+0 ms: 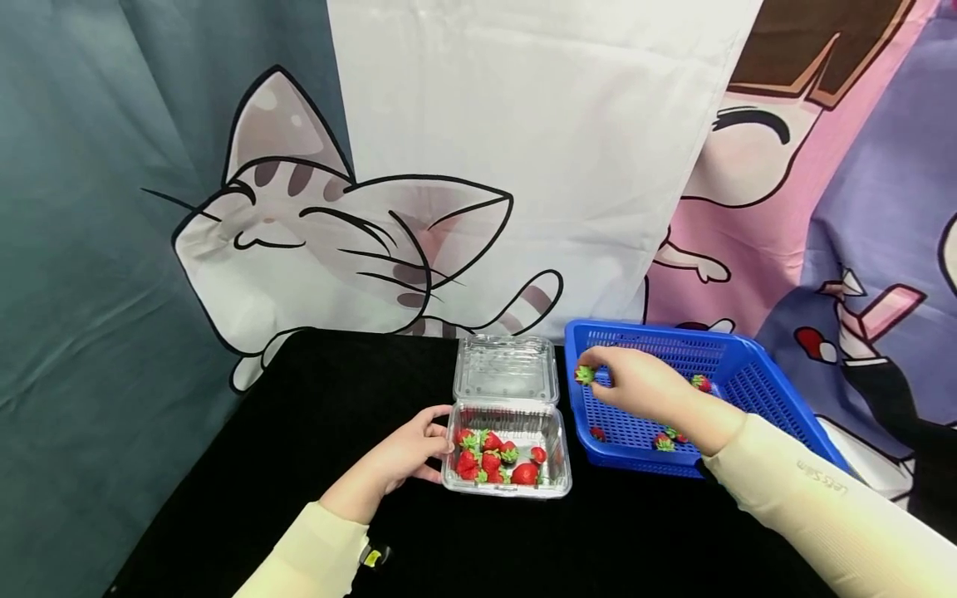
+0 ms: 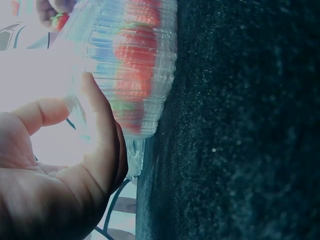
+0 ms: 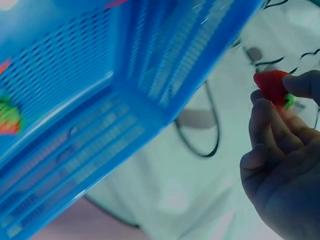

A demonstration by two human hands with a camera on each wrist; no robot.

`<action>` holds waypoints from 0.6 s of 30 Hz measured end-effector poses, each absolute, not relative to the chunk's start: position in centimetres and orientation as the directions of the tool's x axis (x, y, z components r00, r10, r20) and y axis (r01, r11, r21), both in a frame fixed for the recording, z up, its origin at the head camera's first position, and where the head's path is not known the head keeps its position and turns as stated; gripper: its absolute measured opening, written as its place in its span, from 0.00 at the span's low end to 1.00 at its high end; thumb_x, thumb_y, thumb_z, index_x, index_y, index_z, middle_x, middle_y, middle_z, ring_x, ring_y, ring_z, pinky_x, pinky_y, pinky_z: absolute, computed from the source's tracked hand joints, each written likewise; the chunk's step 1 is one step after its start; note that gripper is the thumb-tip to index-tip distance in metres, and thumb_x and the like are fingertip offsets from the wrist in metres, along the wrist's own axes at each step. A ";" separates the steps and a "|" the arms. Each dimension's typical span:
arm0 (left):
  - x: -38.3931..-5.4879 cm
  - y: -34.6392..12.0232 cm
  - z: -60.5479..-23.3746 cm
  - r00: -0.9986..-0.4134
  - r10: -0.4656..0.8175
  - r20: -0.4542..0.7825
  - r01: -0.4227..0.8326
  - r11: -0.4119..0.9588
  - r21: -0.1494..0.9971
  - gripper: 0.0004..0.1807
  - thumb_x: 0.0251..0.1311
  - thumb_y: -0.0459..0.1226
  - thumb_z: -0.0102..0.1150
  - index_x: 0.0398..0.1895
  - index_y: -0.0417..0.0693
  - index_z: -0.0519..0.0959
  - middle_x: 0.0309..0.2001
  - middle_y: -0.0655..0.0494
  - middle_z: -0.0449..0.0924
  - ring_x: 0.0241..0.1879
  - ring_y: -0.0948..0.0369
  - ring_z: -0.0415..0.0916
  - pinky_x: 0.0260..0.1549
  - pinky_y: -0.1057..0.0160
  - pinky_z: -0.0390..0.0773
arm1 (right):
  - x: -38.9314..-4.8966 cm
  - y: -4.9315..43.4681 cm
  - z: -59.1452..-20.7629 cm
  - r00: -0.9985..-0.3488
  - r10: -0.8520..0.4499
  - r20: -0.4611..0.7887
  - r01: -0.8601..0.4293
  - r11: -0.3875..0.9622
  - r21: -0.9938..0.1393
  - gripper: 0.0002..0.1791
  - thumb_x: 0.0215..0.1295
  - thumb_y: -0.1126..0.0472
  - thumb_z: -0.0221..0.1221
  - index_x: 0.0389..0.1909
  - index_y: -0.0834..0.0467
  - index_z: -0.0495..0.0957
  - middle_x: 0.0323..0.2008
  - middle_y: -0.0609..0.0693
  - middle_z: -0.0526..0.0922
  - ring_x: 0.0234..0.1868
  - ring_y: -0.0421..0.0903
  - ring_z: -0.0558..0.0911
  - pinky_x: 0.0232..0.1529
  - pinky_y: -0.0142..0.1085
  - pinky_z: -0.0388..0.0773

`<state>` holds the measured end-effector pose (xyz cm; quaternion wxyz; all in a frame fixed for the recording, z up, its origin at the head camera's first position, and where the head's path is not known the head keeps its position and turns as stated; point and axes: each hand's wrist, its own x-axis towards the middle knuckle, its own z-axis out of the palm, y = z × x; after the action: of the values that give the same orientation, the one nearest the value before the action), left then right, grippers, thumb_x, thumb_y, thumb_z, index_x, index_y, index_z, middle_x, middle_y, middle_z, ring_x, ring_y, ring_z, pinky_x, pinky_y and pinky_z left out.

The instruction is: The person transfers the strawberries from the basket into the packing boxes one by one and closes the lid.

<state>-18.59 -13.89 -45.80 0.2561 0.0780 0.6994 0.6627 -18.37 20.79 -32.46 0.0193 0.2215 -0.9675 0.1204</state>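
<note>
Clearly, the strawberry (image 3: pixel 272 86) between the right hand's thumb and fingers lay to the right of the clear plastic clamshell (image 1: pixel 516 492) and somewhat farther from the person than its uncovered base, so that base sat leftward and nearer from those fingertips. The right hand (image 1: pixel 635 384) was the one closer to the fruit, pinching it above the left part of the blue plastic basket (image 1: pixel 635 459), close to its left rim. Its leafy end faced the head camera, though the true slant of its long axis was hard to judge. The right forearm, in a pale sleeve (image 1: pixel 837 507), reached in from the lower right across the basket, the back of the hand uppermost. Opposite, the left hand (image 1: pixel 407 453) gripped the clamshell's left edge, thumb and fingers bent about the rim. The lid (image 1: pixel 507 370) lay folded back on the far side. Loose strawberries (image 1: pixel 527 474) were gathered mostly in the base's left and near portions, and a few more berries (image 1: pixel 664 443) rested in the basket. Black cloth (image 1: pixel 299 482) spread beneath.
</note>
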 end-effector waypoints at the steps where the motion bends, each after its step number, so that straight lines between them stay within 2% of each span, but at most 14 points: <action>1: -18.6 -13.9 -45.8 -0.857 0.449 -0.253 -0.228 0.110 0.967 0.39 0.57 0.27 0.54 0.74 0.43 0.55 0.50 0.41 0.74 0.42 0.51 0.79 0.27 0.54 0.85 | -18.2 20.2 -32.5 -0.896 -0.432 0.103 -0.444 0.868 -0.223 0.17 0.62 0.62 0.62 0.52 0.55 0.80 0.44 0.46 0.84 0.43 0.43 0.81 0.46 0.47 0.79; 5: -18.6 -13.9 -45.7 -0.860 0.443 -0.254 -0.230 0.108 0.967 0.39 0.58 0.27 0.54 0.74 0.44 0.55 0.50 0.40 0.73 0.42 0.51 0.79 0.28 0.53 0.85 | -17.8 18.0 -33.2 -0.872 -0.475 0.119 -0.490 0.845 -0.216 0.17 0.62 0.61 0.62 0.53 0.54 0.80 0.44 0.45 0.85 0.36 0.39 0.81 0.42 0.42 0.79; 8: -18.5 -13.8 -45.6 -0.862 0.439 -0.253 -0.233 0.099 0.967 0.38 0.60 0.27 0.55 0.74 0.44 0.55 0.50 0.40 0.73 0.42 0.51 0.79 0.28 0.53 0.85 | -17.6 16.6 -33.9 -0.839 -0.528 0.136 -0.544 0.822 -0.166 0.15 0.60 0.61 0.64 0.49 0.53 0.82 0.40 0.43 0.85 0.30 0.36 0.78 0.38 0.39 0.78; 14: -18.5 -13.8 -45.7 -0.861 0.439 -0.255 -0.240 0.090 0.966 0.37 0.61 0.27 0.55 0.74 0.44 0.56 0.50 0.39 0.73 0.42 0.50 0.79 0.27 0.53 0.84 | -17.0 14.1 -35.4 -0.768 -0.631 0.107 -0.633 0.774 0.017 0.13 0.54 0.61 0.67 0.43 0.54 0.83 0.33 0.42 0.85 0.30 0.38 0.81 0.36 0.42 0.74; 18: -18.5 -13.9 -45.7 -0.857 0.447 -0.255 -0.241 0.089 0.966 0.37 0.61 0.27 0.55 0.74 0.44 0.55 0.50 0.39 0.73 0.42 0.50 0.79 0.26 0.54 0.84 | -16.9 12.9 -36.5 -0.742 -0.667 0.066 -0.654 0.742 0.147 0.12 0.49 0.60 0.69 0.36 0.52 0.82 0.24 0.41 0.80 0.26 0.40 0.79 0.31 0.40 0.69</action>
<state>-18.49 -13.87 -45.74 0.2564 0.0745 0.6918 0.6709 -16.90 12.92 -36.53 0.0571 0.3546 -0.9315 -0.0573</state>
